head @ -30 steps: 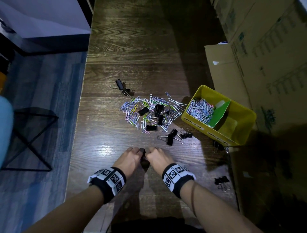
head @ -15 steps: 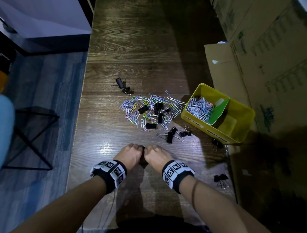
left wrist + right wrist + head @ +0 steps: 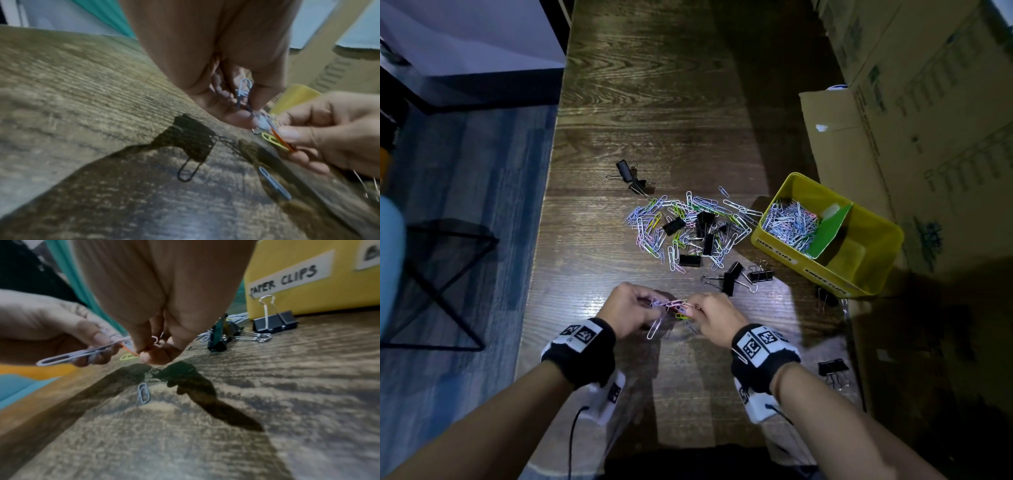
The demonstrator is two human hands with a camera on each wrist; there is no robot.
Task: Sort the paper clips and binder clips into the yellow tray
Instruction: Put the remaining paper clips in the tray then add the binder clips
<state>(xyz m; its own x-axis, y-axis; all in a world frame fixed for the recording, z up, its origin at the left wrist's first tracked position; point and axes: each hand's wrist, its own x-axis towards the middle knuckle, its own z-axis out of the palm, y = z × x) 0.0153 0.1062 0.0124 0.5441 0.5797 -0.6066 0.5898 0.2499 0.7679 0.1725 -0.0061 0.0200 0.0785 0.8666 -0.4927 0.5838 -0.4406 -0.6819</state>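
Both hands hover low over the near part of the wooden table [image 3: 654, 102]. My left hand [image 3: 655, 305] and right hand [image 3: 693, 308] each pinch one end of a small tangle of coloured paper clips [image 3: 674, 304], and a white clip [image 3: 655, 329] dangles from it. In the left wrist view the left hand [image 3: 244, 104] pinches a blue clip [image 3: 243, 91], and the right hand pinches orange and yellow-green clips [image 3: 275, 139]. The mixed pile of paper clips and black binder clips [image 3: 688, 229] lies beyond the hands. The yellow tray [image 3: 784, 251] stands to the right, with paper clips [image 3: 791, 222] in its left compartment.
A green divider [image 3: 828, 229] splits the tray. Loose binder clips lie near the tray [image 3: 732, 279], at the far left of the pile [image 3: 626, 169] and near the table's right edge [image 3: 832, 368]. Cardboard boxes [image 3: 928, 137] stand to the right. A single clip [image 3: 142, 393] lies under the hands.
My hands were pressed together knuckle to knuckle. They have drawn apart, and a string of tangled paper clips now shows stretched between them.
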